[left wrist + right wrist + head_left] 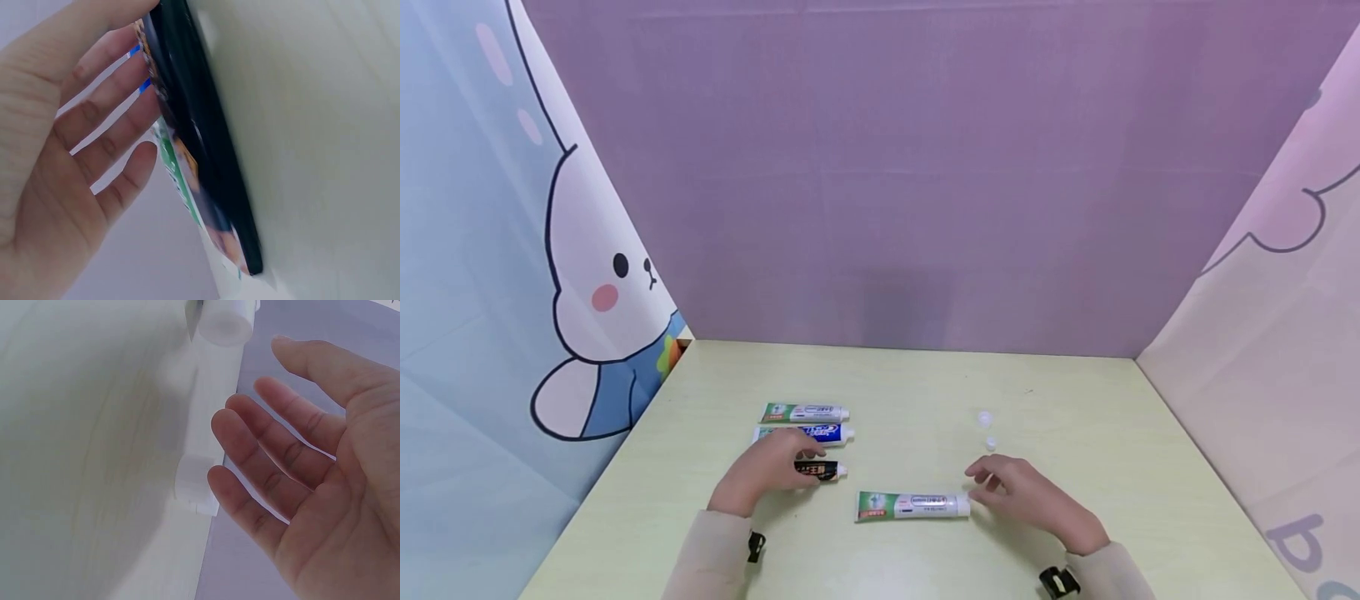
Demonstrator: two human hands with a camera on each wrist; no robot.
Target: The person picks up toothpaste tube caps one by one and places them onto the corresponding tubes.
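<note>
My left hand (pixel 765 468) holds a small black toothpaste tube (pixel 827 471) on the table, thumb and fingers at its two long edges. In the left wrist view, the black tube (pixel 203 125) hides the fingertips. Beyond it lie a blue toothpaste tube (pixel 829 433), partly covered by the hand, and a green-and-white toothpaste tube (pixel 808 412). Another green-and-white tube (pixel 917 506) lies nearer, in the middle. Just off its white right end is my right hand (pixel 1033 498), fingers loosely bent with nothing between them. That tube's round white end (pixel 226 326) tops the right wrist view.
Two small white caps (pixel 985 419) lie on the pale table (pixel 910 392) beyond the right hand. A purple cloth (pixel 910 183) stands along the back edge. Printed cloths flank the table, one with a rabbit (pixel 598 275) on the left.
</note>
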